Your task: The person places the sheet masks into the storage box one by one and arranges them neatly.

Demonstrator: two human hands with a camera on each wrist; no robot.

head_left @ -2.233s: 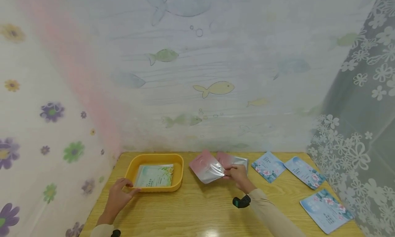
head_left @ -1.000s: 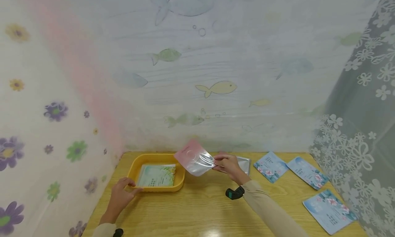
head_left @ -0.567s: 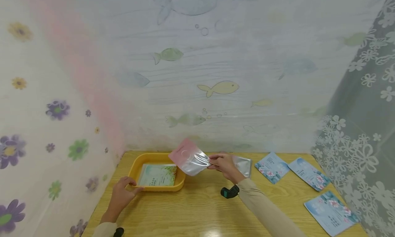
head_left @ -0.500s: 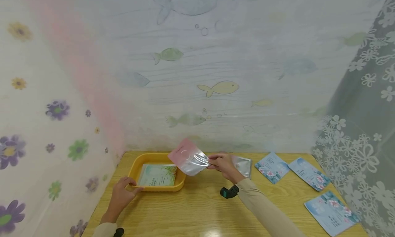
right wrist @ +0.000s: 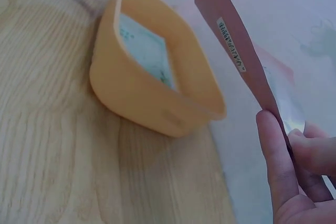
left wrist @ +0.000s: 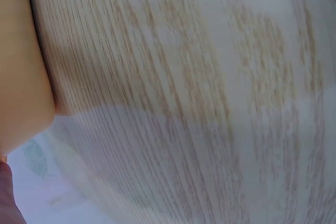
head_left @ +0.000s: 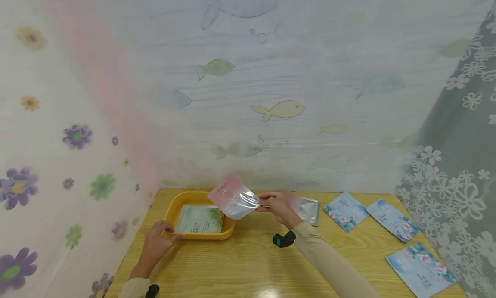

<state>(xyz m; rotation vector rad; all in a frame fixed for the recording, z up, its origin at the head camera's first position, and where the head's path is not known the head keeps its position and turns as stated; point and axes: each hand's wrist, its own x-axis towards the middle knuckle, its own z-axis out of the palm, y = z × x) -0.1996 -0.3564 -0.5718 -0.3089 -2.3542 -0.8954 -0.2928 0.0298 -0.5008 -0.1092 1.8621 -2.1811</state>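
Note:
My right hand (head_left: 280, 206) pinches a pink-and-silver foil packet (head_left: 232, 197) by its silver lower corner, thumb on one face and fingers on the other. The packet is tilted and overlaps the right rim of a yellow plastic tray in the head view; the right wrist view shows it nearly edge-on, raised beside the tray, a printed label on its back. My left hand (head_left: 156, 243) grips the front-left rim of the tray (head_left: 205, 236). Inside the tray lies a pale green packet (head_left: 201, 220). The left wrist view shows mostly table, with the tray wall (left wrist: 23, 61) at left.
Another pink-and-silver packet (head_left: 309, 209) lies on the table behind my right hand, partly hidden. Farther right are three blue floral packets, one at the back (head_left: 345, 212), one beside it (head_left: 393, 220), one nearer (head_left: 422, 270). A fish-printed curtain (head_left: 279, 160) hangs behind the wooden table (head_left: 240, 263).
My right hand has lifted the pink-and-silver packet off the table and carried it left to the tray's right rim, slowing lately. The left hand stays on the tray. The head view has shifted slightly.

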